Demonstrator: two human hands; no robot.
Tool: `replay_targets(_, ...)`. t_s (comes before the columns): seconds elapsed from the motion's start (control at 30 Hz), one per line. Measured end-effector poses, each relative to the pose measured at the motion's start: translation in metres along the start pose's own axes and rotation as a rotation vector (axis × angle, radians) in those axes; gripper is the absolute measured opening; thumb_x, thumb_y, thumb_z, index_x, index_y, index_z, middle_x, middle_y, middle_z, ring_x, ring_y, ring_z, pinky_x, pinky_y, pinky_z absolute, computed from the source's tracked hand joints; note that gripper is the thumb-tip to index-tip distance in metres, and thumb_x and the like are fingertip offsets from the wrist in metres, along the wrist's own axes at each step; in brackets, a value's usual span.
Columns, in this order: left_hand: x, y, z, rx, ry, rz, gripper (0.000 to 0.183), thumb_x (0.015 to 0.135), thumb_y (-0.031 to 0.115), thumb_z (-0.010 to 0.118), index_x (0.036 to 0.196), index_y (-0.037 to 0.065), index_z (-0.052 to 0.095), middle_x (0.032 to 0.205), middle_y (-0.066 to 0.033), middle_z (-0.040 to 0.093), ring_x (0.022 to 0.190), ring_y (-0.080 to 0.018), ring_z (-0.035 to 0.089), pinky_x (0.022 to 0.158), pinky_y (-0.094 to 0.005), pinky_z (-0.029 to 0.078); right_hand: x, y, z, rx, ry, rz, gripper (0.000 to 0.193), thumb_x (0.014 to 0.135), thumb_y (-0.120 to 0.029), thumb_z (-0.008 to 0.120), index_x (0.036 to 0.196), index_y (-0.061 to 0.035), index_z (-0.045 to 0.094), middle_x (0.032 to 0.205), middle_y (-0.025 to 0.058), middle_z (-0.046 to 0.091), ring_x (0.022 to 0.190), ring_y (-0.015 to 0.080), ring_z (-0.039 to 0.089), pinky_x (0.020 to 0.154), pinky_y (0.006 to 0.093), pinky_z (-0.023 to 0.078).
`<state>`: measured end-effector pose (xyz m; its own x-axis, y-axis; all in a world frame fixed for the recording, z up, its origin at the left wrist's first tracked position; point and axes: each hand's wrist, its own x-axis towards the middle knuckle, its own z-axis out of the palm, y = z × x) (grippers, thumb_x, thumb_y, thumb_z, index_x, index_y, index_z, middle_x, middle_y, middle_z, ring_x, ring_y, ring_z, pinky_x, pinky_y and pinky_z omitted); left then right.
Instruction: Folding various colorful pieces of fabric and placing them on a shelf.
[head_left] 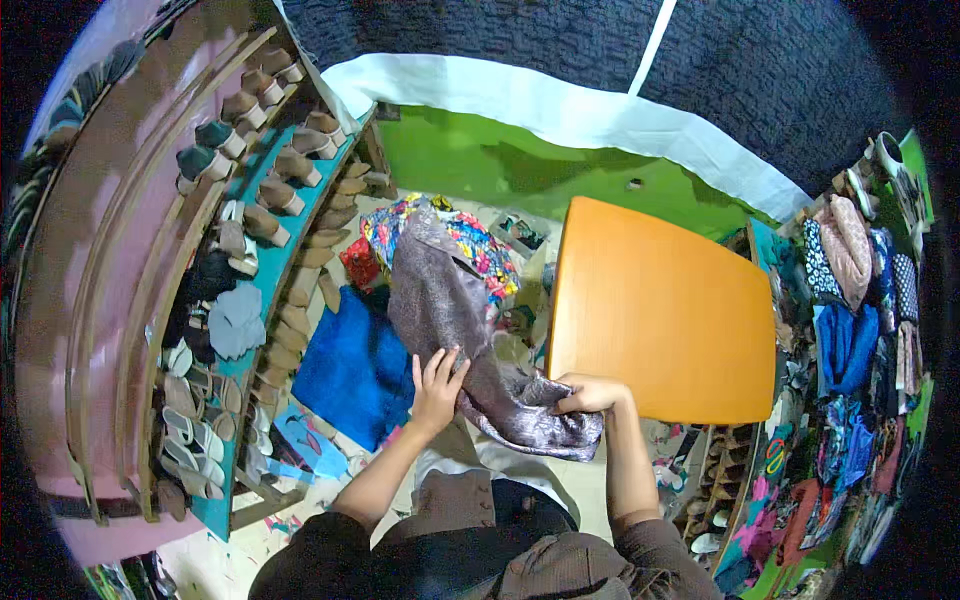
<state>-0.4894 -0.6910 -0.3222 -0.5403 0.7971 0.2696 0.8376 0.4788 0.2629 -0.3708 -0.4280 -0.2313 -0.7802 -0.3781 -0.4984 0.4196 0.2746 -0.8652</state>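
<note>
A shiny, purplish-grey piece of fabric [437, 290] hangs in front of me, its upper end by a floral cloth and its lower end bunched near my lap. Against its left edge lies my left hand [437, 388], fingers spread on the surface. My right hand [590, 393] grips the gathered lower right part, with the fingers wrapped in its folds. Behind the shiny fabric is a heap of multicoloured floral cloth [480, 245], with a small red patterned cloth [360, 262] beside it. A blue cloth [350, 360] lies on the floor to the left.
An orange-topped table [660, 320] stands close on the right. Wooden racks with shoe lasts and shoes [285, 195] line the left. Shelves of folded fabrics [845, 350] fill the right side. Light blue sheet material [308, 445] lies on the floor at lower left.
</note>
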Motion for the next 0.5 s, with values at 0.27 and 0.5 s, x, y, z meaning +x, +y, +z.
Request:
replay_targets(0.27,-0.080,0.061,0.000,0.015,-0.154,-0.045,0.052,0.068,0.009,0.058,0.120,0.007,0.051,0.137,-0.0127,0.034,0.126,-0.0297,0.031,0.103,-0.0593,0.015,-0.044,0.024,0.041,-0.032,0.105,0.123,0.026,0.072,-0.009,0.060,0.096,0.0004,0.061,0.081,0.0021,0.062,0.072,0.0111,0.053,0.067,0.0262,0.045)
replay_targets(0.5,-0.101,0.047,-0.013,0.082,-0.098,-0.143,0.059,0.062,0.006,0.063,0.120,0.008,0.051,0.137,-0.0122,0.032,0.126,-0.0308,0.029,0.105,-0.0563,0.010,-0.046,0.044,0.075,0.051,0.300,0.058,0.029,0.080,-0.009,0.057,0.108,-0.0018,0.059,0.096,0.0020,0.062,0.085,0.0118,0.054,0.080,0.0260,0.042)
